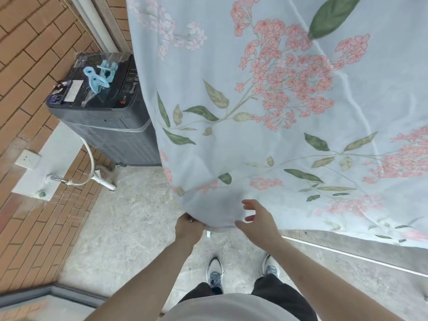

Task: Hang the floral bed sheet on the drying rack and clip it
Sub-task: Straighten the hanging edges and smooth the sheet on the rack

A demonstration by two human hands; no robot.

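washing machine (102,105) panel print, too small to read

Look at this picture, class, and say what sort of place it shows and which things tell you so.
Probably a home laundry balcony or yard: a dark grey top-loading washing machine stands by a brown brick-tiled wall, light blue plastic clips lie on its lid, and a pale blue floral bed sheet hangs up.

You see soft, even daylight with hardly any shadows; the wide lens bends the brick wall (34,66) at the left edge, and the right hand (257,222) is slightly motion-blurred.
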